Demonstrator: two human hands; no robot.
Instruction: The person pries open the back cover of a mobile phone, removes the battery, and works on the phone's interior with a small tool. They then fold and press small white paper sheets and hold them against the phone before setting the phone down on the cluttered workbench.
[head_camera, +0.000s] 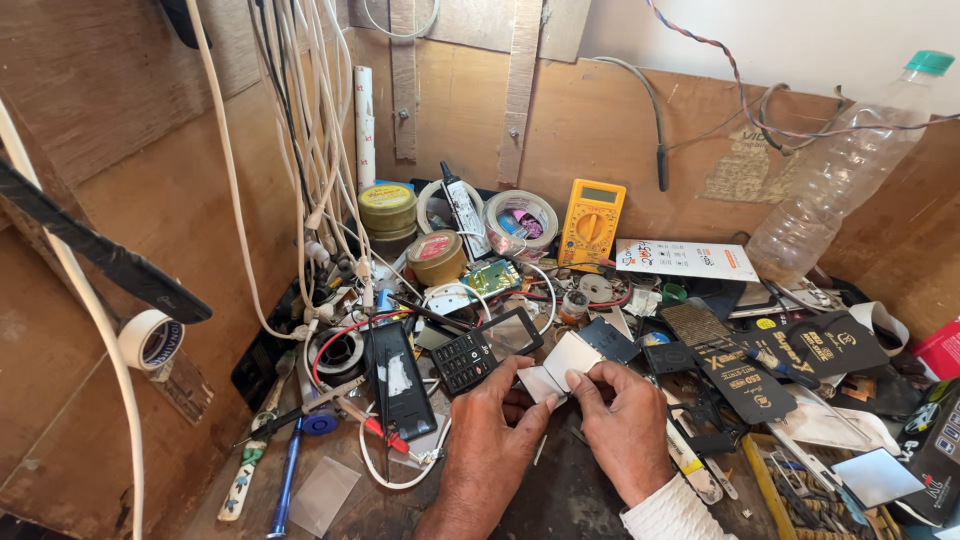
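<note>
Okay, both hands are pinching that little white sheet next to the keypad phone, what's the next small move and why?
Probably peel the corner of the white sheet gently apart. Both the left hand and the right hand pinch it at its near edge, thumbs close together, as if separating a layer. The keypad phone lies just beyond with its screen facing up, so the sheet may be meant for it.

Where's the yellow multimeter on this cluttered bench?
In the head view, the yellow multimeter leans against the wooden back wall, just right of the tape roll and left of the white card, beyond both hands.
</note>
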